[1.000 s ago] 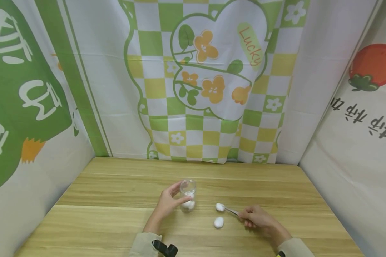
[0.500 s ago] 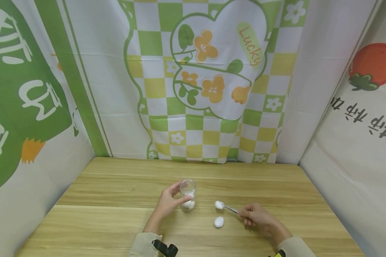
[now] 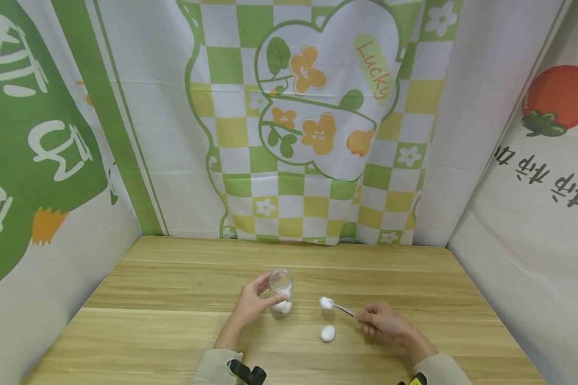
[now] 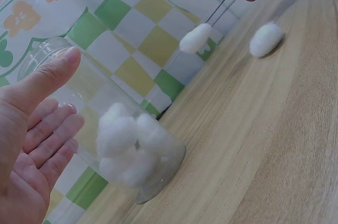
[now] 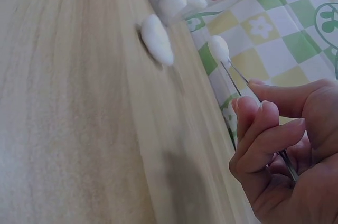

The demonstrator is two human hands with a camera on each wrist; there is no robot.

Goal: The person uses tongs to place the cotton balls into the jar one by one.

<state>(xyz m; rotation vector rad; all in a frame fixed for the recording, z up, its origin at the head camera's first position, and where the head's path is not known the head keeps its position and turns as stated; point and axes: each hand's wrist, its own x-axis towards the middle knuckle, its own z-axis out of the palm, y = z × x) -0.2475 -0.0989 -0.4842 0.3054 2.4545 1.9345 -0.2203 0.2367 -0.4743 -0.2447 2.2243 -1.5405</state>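
A clear jar (image 3: 281, 280) stands upright on the table with several cotton balls (image 4: 129, 139) in its lower part. My left hand (image 3: 252, 302) steadies it, thumb on the near side and fingers round the far side. Tweezers (image 3: 345, 310) are pinched between thumb and fingers of my right hand (image 3: 382, 323). Their tips grip one cotton ball (image 5: 218, 49), raised off the table to the right of the jar. Another cotton ball (image 3: 327, 333) lies on the wood, nearer to me than the held one.
The wood-grain table (image 3: 197, 272) runs back to a green and yellow checked curtain (image 3: 289, 208). Printed cloths hang on both sides. A black wrist device (image 3: 247, 371) sits on my left sleeve.
My right hand has lifted the tweezers and their cotton ball a little, up and slightly left towards the jar. The left hand, the jar and the loose cotton ball have stayed in place.
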